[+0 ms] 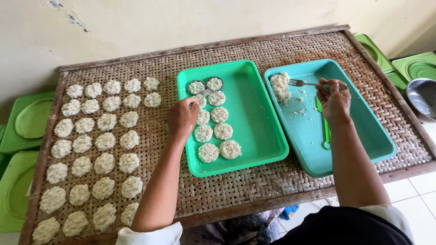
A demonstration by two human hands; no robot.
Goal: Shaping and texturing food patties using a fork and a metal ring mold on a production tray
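Rice cakes, two trays going
Left hand (182, 117) pinches a cake on the green tray (254, 113); right hand (335, 99) grips a fork (303, 83), scooping from the rice pile (279, 87) just right of it.

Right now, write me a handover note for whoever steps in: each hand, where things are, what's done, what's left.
Left hand: in the green tray, fingertips on a rice patty beside the two round moulds; whether its grip is closed cannot be told.
Right hand: holds a fork, tines at the rice pile in the blue tray. A green tool lies in that tray.
Done: rows of patties on the woven mat, more patties in the green tray.
Left: the small rice pile; both moulds look filled; tray patties are not yet on the mat.
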